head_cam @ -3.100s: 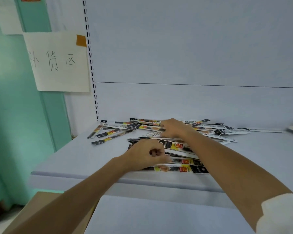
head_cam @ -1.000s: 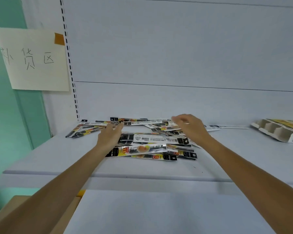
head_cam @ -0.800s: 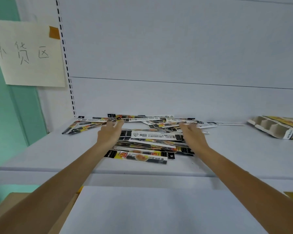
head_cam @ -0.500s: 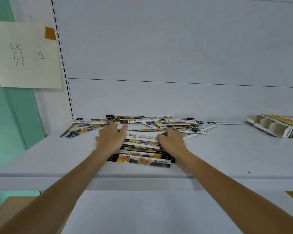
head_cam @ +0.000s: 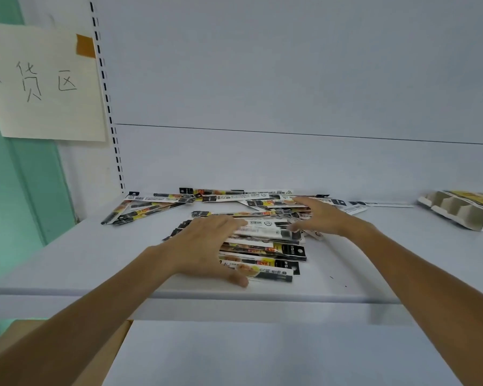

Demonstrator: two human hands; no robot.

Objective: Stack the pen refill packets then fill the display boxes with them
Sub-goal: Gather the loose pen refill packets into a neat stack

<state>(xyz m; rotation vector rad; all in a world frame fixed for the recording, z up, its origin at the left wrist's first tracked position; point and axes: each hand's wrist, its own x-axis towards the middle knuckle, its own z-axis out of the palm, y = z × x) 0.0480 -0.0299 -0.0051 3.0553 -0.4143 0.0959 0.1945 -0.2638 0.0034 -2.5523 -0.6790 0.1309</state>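
- Far left, I see a paper sign [head_cam: 45, 84] with handwritten characters. A strip of orange tape [head_cam: 85, 45] holds it to the wall, beside a green panel.
- Next to it, a slotted rail [head_cam: 106, 93] runs down to the back corner of the white shelf [head_cam: 95, 257].
- A few loose packets [head_cam: 148, 208] lie fanned out near that corner, apart from the main heap.
- The left hand [head_cam: 204, 246] lies flat on the left end of the pile [head_cam: 265, 254]. Its fingers are straight and spread over the top packets, and its thumb reaches along the front edge against the nearest packet.
- The pile sits mid-shelf near the front lip. Its packets lie lengthwise left to right, roughly overlapped and not squared up. More packets trail behind it toward the back panel.
- The right hand [head_cam: 321, 218] is spread too, palm down, with straight fingertips touching packets at the pile's back right.
- Far right, a box [head_cam: 463, 211] lies on the shelf with its cardboard compartments showing. It is well apart from the pile and cut off by the edge of my view.
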